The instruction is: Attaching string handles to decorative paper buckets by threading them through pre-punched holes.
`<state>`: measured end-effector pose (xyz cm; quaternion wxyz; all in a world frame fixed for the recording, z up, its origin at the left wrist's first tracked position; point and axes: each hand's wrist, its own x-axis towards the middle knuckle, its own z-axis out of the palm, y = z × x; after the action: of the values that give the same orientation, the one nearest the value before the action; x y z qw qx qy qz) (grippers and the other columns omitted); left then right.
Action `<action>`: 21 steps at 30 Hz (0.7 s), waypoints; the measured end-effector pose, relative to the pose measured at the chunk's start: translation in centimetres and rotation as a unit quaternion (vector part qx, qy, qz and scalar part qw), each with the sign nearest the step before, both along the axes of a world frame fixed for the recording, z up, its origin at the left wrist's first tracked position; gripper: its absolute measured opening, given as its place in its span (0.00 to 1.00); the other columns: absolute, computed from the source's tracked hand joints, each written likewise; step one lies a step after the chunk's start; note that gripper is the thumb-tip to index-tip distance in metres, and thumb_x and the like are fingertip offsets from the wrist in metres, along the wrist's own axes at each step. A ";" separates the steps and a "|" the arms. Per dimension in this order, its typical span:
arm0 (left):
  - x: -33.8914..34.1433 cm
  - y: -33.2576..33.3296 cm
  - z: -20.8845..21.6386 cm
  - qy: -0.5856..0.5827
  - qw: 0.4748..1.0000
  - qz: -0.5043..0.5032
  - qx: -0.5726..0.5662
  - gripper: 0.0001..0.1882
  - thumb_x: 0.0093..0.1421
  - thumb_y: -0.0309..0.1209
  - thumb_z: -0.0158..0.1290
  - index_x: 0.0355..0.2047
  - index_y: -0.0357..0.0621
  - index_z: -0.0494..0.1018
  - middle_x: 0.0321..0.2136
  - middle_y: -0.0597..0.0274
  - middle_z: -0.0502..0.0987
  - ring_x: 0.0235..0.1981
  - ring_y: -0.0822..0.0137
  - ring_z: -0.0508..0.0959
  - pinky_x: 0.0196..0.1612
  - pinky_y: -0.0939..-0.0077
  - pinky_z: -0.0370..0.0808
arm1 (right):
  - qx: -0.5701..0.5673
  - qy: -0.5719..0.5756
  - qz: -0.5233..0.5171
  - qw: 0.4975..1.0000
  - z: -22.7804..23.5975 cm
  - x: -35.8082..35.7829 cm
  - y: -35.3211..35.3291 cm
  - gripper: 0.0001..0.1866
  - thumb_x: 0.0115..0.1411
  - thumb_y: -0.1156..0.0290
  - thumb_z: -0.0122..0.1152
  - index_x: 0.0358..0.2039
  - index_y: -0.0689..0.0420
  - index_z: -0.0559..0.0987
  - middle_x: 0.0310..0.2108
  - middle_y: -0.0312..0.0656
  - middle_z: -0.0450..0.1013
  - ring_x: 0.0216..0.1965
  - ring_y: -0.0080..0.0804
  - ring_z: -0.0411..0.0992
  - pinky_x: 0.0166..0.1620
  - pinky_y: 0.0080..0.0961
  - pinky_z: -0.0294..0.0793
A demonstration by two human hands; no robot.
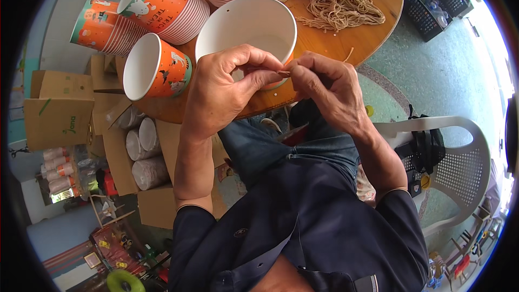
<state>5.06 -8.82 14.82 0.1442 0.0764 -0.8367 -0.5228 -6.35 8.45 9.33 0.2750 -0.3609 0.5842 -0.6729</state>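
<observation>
My left hand (221, 86) and my right hand (330, 84) meet fingertip to fingertip over the table's near edge. Both are closed in a pinch on a short bit of brown cord (285, 73); most of it is hidden by the fingers. Right behind them a large white-lined paper bucket (248, 24) lies tilted, its open mouth toward me and a small hole near its rim. To the left of my left hand a smaller orange paper bucket (175, 70) with printed figures rests on its side. A loose pile of tan cords (335, 0) lies at the back right.
Stacks of nested orange buckets (162, 8) stand at the back left of the round wooden table (386, 16). Cardboard boxes (59, 108) and a carton of wrapped white tubs (146, 146) are at the left. A grey plastic chair (467, 173) and black crates (427, 13) stand on the right.
</observation>
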 end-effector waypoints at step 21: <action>0.2 0.6 0.1 -0.008 0.994 0.042 0.102 0.04 0.66 0.23 0.62 0.39 0.35 0.79 0.33 0.66 0.82 0.37 0.79 0.80 0.43 0.83 0.78 | -0.012 -0.004 -0.093 0.996 -1.1 1.5 -1.7 0.07 0.62 0.71 0.72 0.33 0.62 0.84 0.18 0.24 0.68 0.22 0.09 0.60 0.24 0.15 0.59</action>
<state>5.28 -8.22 14.90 0.1504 0.1297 -0.7762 -0.5984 -4.86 6.78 8.18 0.2089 -0.3058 0.6060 -0.7040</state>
